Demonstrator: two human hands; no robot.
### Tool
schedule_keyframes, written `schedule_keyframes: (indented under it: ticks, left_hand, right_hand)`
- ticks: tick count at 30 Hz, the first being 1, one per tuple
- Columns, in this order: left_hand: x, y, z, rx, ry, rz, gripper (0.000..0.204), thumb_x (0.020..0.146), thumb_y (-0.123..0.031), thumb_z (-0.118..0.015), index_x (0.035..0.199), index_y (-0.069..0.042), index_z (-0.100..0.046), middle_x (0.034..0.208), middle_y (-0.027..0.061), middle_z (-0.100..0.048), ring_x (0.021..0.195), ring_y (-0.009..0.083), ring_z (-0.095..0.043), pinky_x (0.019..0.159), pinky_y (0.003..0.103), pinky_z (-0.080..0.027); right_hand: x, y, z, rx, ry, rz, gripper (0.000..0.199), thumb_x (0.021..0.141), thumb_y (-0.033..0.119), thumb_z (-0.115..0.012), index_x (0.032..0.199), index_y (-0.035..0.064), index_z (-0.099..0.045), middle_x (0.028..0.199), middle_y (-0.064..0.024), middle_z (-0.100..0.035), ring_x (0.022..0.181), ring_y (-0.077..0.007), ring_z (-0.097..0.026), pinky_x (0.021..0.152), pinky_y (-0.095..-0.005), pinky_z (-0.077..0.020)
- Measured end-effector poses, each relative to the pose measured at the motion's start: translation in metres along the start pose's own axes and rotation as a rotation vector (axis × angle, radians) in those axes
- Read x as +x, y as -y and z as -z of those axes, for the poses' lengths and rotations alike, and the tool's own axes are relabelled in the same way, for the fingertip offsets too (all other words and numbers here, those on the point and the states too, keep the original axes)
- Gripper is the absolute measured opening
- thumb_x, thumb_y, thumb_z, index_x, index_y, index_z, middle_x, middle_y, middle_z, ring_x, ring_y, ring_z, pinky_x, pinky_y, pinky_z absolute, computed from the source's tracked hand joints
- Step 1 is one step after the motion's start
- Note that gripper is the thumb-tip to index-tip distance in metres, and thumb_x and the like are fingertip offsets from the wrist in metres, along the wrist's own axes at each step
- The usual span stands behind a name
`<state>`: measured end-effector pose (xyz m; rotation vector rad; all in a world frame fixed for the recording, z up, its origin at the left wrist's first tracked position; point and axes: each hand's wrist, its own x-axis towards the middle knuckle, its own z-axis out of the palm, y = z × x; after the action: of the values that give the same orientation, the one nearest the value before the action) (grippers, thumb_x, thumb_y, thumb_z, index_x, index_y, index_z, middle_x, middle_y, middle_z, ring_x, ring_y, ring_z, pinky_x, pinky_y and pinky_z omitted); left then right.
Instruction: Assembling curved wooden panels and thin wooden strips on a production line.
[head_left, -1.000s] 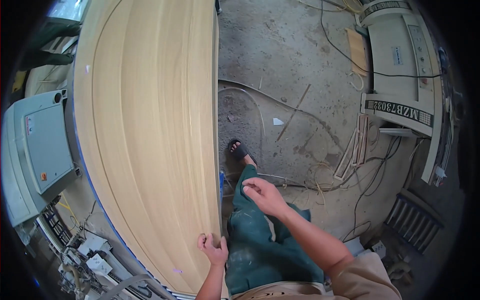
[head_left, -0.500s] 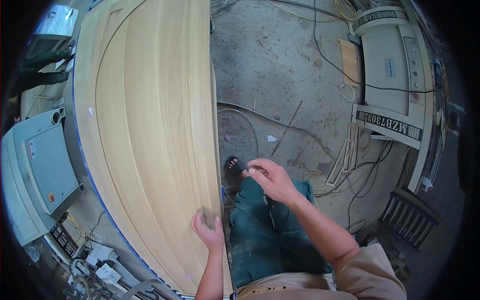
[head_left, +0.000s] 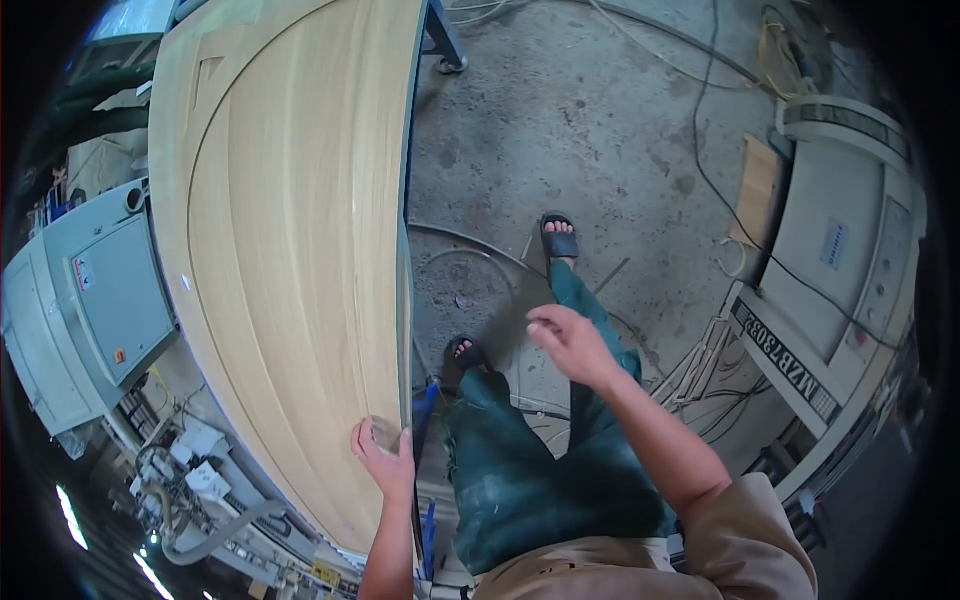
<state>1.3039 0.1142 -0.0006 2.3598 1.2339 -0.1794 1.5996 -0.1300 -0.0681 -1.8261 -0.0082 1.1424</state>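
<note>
Grey floor (head_left: pixel 600 150), crossed by hoses and cables, recorded to the right of the panel. Wooden panel (head_left: pixel 300 220), long, pale, with a curved groove: laid flat along the left side, beside the person. Beige machine (head_left: pixel 850 180): placed at far right. Light-blue cabinet (head_left: pixel 125 290): stationed left of the panel. Green trousers (head_left: pixel 550 490): worn by the person. Blue leg (head_left: pixel 440 35): seen at the panel's upper right edge. Wooden board (head_left: pixel 757 190): set near the machine. Left hand (head_left: pixel 388 462): rested on the panel near its right edge, half open, thumb and fingers apart; whether anything was held beneath could not be told. Right hand (head_left: pixel 572 347): held above the floor, clear of the panel, fingers loosely curled; its contents could not be made out. Dark sandals (head_left: pixel 563 245): worn, feet set apart.
</note>
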Motion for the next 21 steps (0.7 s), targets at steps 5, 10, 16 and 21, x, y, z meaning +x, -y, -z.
schedule_keyframes:
  ticks: [5,10,16,21]
  left_hand:
    - [0.002,-0.020,0.002,0.073,0.024,0.105,0.070,0.078,-0.006,-0.081,0.139,0.000,-0.047,0.137,0.0213,-0.045,0.129,0.0373,-0.045,0.111,0.044,-0.038]
    - [0.000,-0.034,-0.009,0.112,-0.005,0.143,0.068,0.081,-0.006,-0.079,0.140,0.001,-0.046,0.135,0.0222,-0.048,0.129,0.0390,-0.045,0.111,0.045,-0.038]
    - [0.001,-0.028,-0.014,0.105,-0.056,0.139,0.064,0.083,-0.011,-0.080,0.139,0.001,-0.052,0.135,0.0221,-0.053,0.128,0.0383,-0.050,0.110,0.044,-0.040]
    - [0.000,-0.021,-0.011,0.159,-0.062,0.183,0.063,0.084,-0.012,-0.081,0.140,0.000,-0.055,0.134,0.0212,-0.054,0.125,0.0374,-0.053,0.107,0.043,-0.044]
  right_hand:
    - [0.053,-0.007,0.069,-0.116,0.030,-0.104,0.028,0.097,0.019,-0.065,0.119,0.0014,-0.066,0.103,-0.0109,-0.070,0.094,-0.0175,-0.069,0.086,-0.0309,-0.0535]
    - [0.111,0.038,0.074,0.017,0.033,0.053,0.028,0.099,0.022,-0.065,0.119,0.0024,-0.066,0.107,-0.0097,-0.070,0.097,-0.0166,-0.068,0.090,-0.0310,-0.0525]
    - [0.169,0.119,0.021,0.239,-0.018,0.329,0.036,0.097,0.024,-0.069,0.123,0.0000,-0.064,0.109,-0.0061,-0.068,0.099,-0.0129,-0.063,0.088,-0.0293,-0.0511]
    - [0.177,0.171,-0.018,0.270,-0.122,0.269,0.062,0.091,0.032,-0.075,0.140,0.0018,-0.054,0.118,-0.0195,-0.068,0.094,-0.0230,-0.070,0.088,-0.0341,-0.0540]
